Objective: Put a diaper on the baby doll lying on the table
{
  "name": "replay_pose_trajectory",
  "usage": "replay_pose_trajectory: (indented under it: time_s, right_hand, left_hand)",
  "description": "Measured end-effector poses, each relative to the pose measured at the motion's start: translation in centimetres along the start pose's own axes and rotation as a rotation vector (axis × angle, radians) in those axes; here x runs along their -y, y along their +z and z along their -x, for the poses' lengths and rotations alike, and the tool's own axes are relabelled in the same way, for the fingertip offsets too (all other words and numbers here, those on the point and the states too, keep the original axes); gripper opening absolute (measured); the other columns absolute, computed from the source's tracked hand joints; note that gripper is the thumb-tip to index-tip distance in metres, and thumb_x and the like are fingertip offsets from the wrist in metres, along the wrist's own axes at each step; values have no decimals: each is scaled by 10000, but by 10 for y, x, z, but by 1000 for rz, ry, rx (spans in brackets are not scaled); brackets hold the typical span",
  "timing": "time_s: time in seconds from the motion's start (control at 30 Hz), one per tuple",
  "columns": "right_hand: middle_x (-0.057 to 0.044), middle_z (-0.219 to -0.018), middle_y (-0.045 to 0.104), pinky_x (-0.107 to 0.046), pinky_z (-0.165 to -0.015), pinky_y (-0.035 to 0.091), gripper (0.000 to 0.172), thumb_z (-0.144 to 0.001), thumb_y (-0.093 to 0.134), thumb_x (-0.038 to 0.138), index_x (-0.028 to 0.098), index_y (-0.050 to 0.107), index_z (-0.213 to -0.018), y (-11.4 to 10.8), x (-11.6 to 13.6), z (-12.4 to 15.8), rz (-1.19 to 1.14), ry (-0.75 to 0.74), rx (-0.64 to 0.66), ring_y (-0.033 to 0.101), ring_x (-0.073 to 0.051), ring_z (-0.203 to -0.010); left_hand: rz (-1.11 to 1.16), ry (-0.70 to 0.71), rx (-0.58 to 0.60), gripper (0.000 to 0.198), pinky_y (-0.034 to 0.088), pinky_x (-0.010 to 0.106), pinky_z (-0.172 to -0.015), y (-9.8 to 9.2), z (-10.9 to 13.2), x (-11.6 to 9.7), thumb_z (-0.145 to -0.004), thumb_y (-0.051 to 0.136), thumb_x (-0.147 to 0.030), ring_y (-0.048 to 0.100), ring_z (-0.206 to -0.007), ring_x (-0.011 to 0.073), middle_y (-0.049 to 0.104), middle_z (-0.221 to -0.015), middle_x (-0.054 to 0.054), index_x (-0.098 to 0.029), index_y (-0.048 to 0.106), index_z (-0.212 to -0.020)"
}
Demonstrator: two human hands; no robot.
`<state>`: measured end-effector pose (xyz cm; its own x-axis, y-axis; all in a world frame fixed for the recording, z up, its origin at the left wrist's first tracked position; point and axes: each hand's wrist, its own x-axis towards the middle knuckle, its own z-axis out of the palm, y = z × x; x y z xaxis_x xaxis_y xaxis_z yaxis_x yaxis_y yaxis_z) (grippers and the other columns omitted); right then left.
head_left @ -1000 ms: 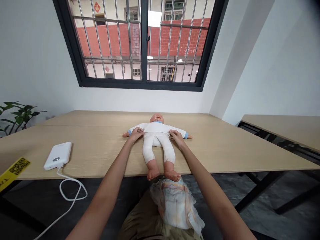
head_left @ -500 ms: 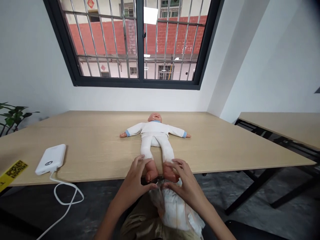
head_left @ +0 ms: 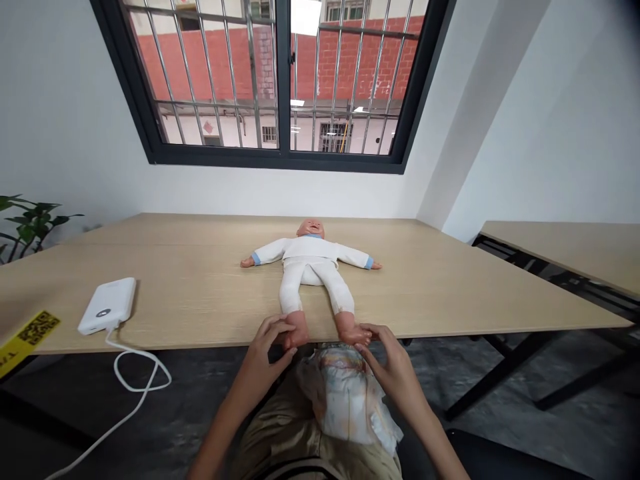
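A baby doll in a white suit lies on its back on the wooden table, arms spread, feet at the near edge. My left hand is closed around the doll's left-side foot. My right hand pinches the other foot with its fingertips. The doll's legs are spread a little apart. A crumpled white diaper with a printed pattern lies on my lap, just below the feet and between my forearms.
A white power bank with a looping white cable lies at the table's left. A yellow tag sits at the left edge. A plant stands far left, a second table to the right, a barred window behind.
My hands left the doll's shoulders, came back to the table's near edge and took hold of its feet. The legs now lie wider apart.
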<state>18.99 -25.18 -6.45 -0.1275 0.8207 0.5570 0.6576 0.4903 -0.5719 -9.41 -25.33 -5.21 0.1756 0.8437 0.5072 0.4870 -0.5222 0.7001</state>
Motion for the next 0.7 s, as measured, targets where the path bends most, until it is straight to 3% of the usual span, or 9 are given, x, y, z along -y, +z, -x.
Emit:
replay_pose_trajectory:
  time_s: [0.13,0.2,0.27,0.33,0.43,0.53,0.6,0.7]
  right_hand:
    - [-78,-1168,642,-386,-949,498,287,-932,552,362,233,580,-1187,-4,-1,7,8,10,-14,605,-227,-1096]
    - [-91,-1227,625,-427,-1007,473,320,-933,546,367,238,581,-1224,-3,-1,9,39,1,-33,575,-245,-1165]
    - [-98,-1286,606,-459,-1058,440,364,-937,532,373,239,569,-1273,0,-4,10,69,-3,-39,542,-256,-1230]
    - [-103,-1323,593,-478,-1077,428,406,-941,516,386,230,551,-1314,4,-9,11,84,5,-16,532,-261,-1259]
    - [-110,-1367,567,-495,-1095,408,445,-946,485,403,212,532,-1346,4,-16,12,85,9,57,523,-263,-1281]
    - [-99,-1392,547,-461,-1108,389,457,-940,489,418,216,531,-1347,-6,-15,13,33,23,115,492,-249,-1313]
    - [-91,-1315,607,-413,-1068,422,407,-931,498,450,216,599,-1249,-17,-13,17,-34,91,105,541,-241,-1253]
    - [-107,-1016,710,-359,-867,502,418,-921,458,539,177,666,-952,-26,-20,26,-72,301,72,661,-244,-953]
  left_hand:
    - [-55,-13,-148,225,470,408,-1001,9,6,-6,-855,607,-233,563,-1154,236,594,-1179,77,-236,604,-1080]
    - [-84,-3,-236,189,470,423,-996,14,10,-20,-864,611,-255,564,-1139,245,610,-1148,76,-242,607,-1052]
    - [-59,58,-240,127,472,420,-992,15,14,-43,-883,599,-265,572,-1123,245,637,-1096,69,-253,618,-1008]
    - [51,178,-87,74,488,387,-962,15,16,-73,-905,575,-242,610,-1039,225,673,-963,50,-259,637,-942]
    - [203,459,286,114,485,312,-934,16,16,-117,-934,551,-247,643,-953,187,700,-845,33,-246,655,-887]
    - [133,588,488,182,453,287,-929,29,12,-133,-957,520,-288,645,-911,175,714,-864,36,-220,669,-878]
    - [73,454,549,197,458,289,-864,43,10,-123,-940,540,-335,639,-840,184,711,-861,43,-204,669,-871]
    - [-24,8,582,272,438,287,-659,64,13,-79,-892,579,-375,605,-663,191,665,-703,42,-199,638,-694]
